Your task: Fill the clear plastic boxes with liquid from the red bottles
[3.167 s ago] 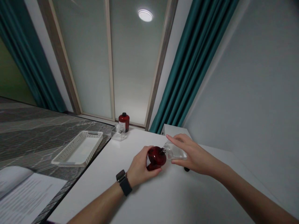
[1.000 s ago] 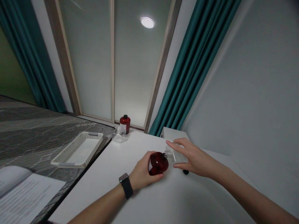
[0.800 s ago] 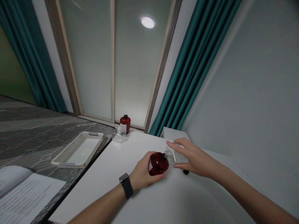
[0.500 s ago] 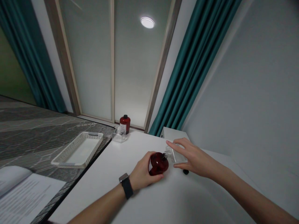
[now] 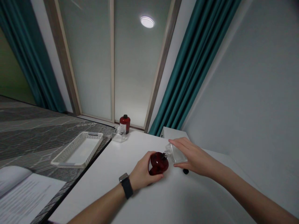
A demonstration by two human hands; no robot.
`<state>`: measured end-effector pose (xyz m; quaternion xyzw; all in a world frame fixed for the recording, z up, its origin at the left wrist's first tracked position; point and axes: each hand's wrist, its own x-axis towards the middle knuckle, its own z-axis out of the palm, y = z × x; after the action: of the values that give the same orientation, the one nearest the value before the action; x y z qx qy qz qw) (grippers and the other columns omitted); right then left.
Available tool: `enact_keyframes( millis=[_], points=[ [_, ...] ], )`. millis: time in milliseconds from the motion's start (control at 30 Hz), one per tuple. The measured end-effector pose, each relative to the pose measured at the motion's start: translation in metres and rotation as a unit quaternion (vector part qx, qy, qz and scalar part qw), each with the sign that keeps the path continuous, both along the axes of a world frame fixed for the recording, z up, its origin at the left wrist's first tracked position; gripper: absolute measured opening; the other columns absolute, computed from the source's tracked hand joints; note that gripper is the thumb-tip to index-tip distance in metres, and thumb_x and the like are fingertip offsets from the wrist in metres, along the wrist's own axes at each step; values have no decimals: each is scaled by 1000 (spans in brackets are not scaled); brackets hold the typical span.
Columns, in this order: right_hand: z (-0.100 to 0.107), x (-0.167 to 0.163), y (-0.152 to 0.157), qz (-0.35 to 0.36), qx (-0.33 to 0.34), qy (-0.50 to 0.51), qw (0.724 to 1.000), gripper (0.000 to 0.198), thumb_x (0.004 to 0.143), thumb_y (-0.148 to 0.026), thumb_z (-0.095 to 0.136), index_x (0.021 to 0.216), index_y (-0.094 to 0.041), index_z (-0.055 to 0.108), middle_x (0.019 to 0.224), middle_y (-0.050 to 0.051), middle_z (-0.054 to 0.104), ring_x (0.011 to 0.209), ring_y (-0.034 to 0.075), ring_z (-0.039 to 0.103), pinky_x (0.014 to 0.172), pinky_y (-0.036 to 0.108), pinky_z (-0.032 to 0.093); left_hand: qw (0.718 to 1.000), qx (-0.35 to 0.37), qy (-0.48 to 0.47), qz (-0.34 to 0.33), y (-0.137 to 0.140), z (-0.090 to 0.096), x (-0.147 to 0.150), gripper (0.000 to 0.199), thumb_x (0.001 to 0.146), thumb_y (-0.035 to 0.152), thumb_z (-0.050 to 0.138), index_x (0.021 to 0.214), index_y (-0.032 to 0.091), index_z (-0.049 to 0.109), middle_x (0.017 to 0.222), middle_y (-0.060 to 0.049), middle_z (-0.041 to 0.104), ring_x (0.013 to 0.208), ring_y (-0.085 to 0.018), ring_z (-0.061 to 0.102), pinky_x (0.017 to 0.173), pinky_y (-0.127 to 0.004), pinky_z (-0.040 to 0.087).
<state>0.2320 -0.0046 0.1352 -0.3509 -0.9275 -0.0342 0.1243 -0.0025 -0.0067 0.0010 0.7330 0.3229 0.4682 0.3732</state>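
Observation:
My left hand [image 5: 144, 169], with a dark watch on its wrist, is wrapped round a dark red bottle [image 5: 159, 163] just above the white table. The bottle is uncapped and its neck points up and to the right. My right hand [image 5: 189, 155] grips a clear square glass bottle [image 5: 177, 155], tipped sideways so that its mouth meets the neck of the red one. Whether liquid passes between them is too small to see. A small black cap [image 5: 185, 171] lies on the table under my right hand.
Toward the table's [image 5: 130, 152] far corner stand another red bottle [image 5: 125, 123] with a black cap and a clear square container [image 5: 119, 136]. Leftward, a white plastic basket [image 5: 70, 165] and an open book [image 5: 32, 194] lie on a grey patterned surface. A white cabinet [image 5: 175, 133] stands behind.
The fingers of my right hand have shifted slightly on the clear bottle, the index finger drawing in closer to it. My left hand and the red bottle stay in place.

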Motion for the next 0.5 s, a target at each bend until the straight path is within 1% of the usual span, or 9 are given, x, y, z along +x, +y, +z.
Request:
enact_keyframes(
  millis=[267,500],
  points=[
    [-1,1,0,11,17,4,1000,87,75,-24,81,149,-24,36,132,13,60,121,30,56,99,49,53,1000,-1,0,-4,-1,4,0,68,68,24,82,127,20,49,123,-9,62,113,-29,60,102,-43,45],
    [-1,2,0,25,40,4,999,89,76,-25,81,151,-24,34,131,14,61,119,31,57,97,49,54,1000,0,-3,1,-1,2,0,70,67,23,83,128,21,48,124,-9,62,114,-28,60,102,-42,46]
  ],
)
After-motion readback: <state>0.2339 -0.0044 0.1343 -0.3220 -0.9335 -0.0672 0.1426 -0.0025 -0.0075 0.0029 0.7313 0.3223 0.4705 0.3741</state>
